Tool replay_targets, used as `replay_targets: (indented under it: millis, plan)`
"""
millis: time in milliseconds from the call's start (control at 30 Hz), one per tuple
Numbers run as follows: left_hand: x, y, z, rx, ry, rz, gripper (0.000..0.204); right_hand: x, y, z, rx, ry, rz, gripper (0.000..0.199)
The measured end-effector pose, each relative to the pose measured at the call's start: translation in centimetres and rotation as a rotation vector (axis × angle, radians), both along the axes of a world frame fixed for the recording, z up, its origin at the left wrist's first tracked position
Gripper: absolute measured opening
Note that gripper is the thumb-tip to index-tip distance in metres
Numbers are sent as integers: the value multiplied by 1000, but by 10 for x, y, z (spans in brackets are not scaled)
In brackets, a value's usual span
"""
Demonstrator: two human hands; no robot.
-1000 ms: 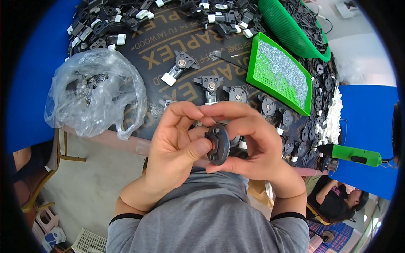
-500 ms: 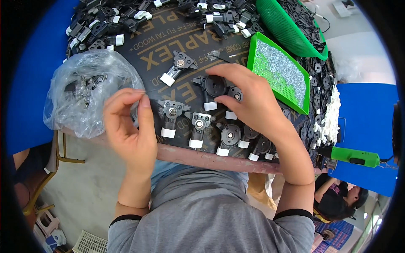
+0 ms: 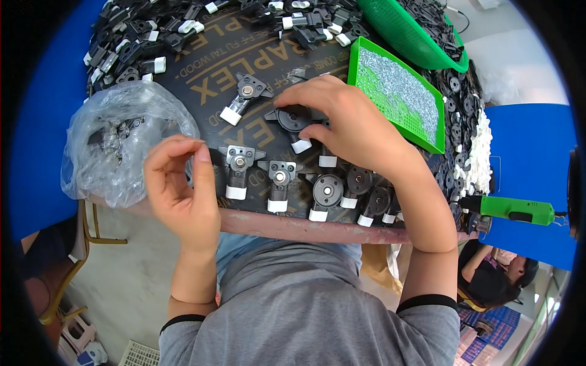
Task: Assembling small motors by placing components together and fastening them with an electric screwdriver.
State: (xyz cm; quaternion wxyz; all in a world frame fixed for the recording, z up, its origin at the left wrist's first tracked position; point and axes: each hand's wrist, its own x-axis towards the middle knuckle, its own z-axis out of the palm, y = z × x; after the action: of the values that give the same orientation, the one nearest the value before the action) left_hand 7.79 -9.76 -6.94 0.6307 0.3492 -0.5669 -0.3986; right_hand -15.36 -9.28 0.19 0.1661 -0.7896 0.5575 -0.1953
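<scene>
My right hand (image 3: 357,125) reaches over the table, thumb and fingers closed around the rim of a black round disc (image 3: 294,117). That disc sits on a black bracket with a white end cap (image 3: 301,146), which lies tilted on the tabletop. My left hand (image 3: 183,192) hovers near the table's front edge, thumb and forefinger pinched together. Whatever the pinch holds, if anything, is too small to make out. Between the hands lie two brackets with bare metal centres, one (image 3: 240,165) beside the other (image 3: 281,183). Further right, a bracket bears a black disc (image 3: 327,191).
Farther back lies another bracket (image 3: 246,94). A clear plastic bag (image 3: 79,152) of small metal parts stands left. A green tray (image 3: 434,140) holds small silvery pieces, beside a green basket (image 3: 409,36) of black parts. A green power screwdriver (image 3: 519,209) is at right.
The view has shifted a little, moving the table leftward and up in the picture. The bracket under my right hand has turned slightly. My left hand keeps its pinch.
</scene>
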Motion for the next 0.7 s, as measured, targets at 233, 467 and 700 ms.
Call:
replay_targets:
  millis: [233,467,700]
  plan:
    - [-1,1,1,0,-11,3,24,-4,-6,1,102,-50,18,58]
    - [-2,2,2,-1,-28,19,24,-14,-14,0,155,-136,91,63]
    - [-1,-1,0,16,-47,14,24,-13,-19,1,146,-57,110,60]
